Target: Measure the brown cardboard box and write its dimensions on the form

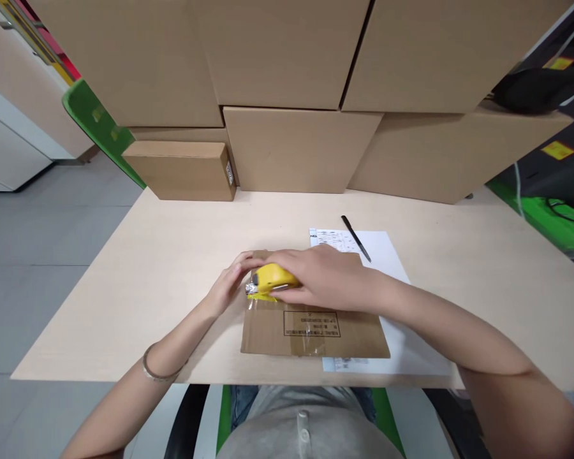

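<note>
A flat brown cardboard piece point(268, 331) lies near the table's front edge, with a boxed printed label and clear tape on it. My right hand point(323, 275) is closed around a yellow stapler point(275, 276), whose metal nose points left over the cardboard's left edge. At the upper left corner of the cardboard, my left hand point(230, 280) grips the edge, its fingers bent close to the stapler's nose. The left thumb is mostly hidden. Under the cardboard, white paper sheets point(402, 344) stick out to the right.
A black pen point(356, 238) lies across the top of the paper. Large cardboard boxes point(296, 150) are stacked along the table's back edge, with a smaller box point(186, 171) at the back left. The pale wooden table point(148, 306) spreads to both sides.
</note>
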Motion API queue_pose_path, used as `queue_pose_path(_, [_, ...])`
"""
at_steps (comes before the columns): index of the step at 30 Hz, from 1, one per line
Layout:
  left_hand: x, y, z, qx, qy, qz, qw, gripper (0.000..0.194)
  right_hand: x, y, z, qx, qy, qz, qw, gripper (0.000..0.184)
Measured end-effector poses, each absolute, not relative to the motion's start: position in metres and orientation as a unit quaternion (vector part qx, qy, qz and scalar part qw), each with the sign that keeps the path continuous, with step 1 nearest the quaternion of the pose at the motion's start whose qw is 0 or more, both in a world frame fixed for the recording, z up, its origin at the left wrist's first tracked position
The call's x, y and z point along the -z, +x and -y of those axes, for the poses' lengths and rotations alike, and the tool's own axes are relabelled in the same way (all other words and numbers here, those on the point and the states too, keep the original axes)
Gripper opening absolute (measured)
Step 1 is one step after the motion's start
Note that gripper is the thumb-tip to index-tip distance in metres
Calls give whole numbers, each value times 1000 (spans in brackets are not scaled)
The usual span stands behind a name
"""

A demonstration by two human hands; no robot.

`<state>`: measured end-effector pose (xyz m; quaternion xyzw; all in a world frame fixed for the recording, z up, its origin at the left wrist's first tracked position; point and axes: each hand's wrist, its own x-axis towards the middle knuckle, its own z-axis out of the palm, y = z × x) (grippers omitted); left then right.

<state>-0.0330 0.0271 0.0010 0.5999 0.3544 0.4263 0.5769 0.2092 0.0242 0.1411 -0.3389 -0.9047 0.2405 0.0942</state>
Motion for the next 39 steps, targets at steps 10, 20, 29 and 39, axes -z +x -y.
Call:
queue_pose_path(10, [-71, -25, 11, -341, 766, -407, 363, 37, -161, 261, 3, -296, -260, 908, 146, 33])
queue_pose_path(20, [-75, 7, 50, -278, 892, -242, 260, 28, -148, 275, 11, -360, -227, 904, 38, 25])
queue_pose_path(29, [-79, 7, 46, -143, 969, -182, 81, 49, -158, 280, -95, -364, -265, 891, 53, 35])
queue_pose_path(39, [-80, 11, 46, -139, 972, -184, 47, 54, -143, 285, -131, -371, -315, 873, 42, 39])
